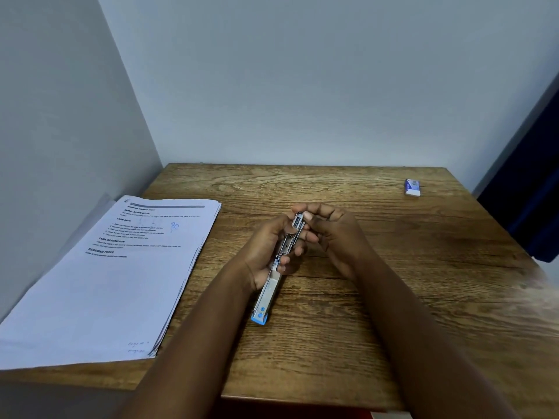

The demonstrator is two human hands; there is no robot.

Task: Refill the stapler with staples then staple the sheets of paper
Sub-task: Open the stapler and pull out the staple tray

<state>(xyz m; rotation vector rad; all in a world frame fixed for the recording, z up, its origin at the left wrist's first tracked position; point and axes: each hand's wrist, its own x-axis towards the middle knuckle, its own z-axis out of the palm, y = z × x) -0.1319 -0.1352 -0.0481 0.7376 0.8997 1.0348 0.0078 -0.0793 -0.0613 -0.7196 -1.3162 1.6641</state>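
Pale grey walls (302,71) met in a corner behind a wood-grain table (378,297), with a dark blue curtain (526,192) hanging at the right edge. Left of the hands lay a stack of printed sheets of paper (99,282), and far to their right, near the back edge, a small staple box (412,187). The left hand (266,252) gripped the opened stapler (278,264) along its metal channel, its blue end pointing toward the person, while the right hand (335,234) pinched the far tip.

One head-worn view looks forward and down, close over the wooden table (348,328) toward the corner walls (302,86).
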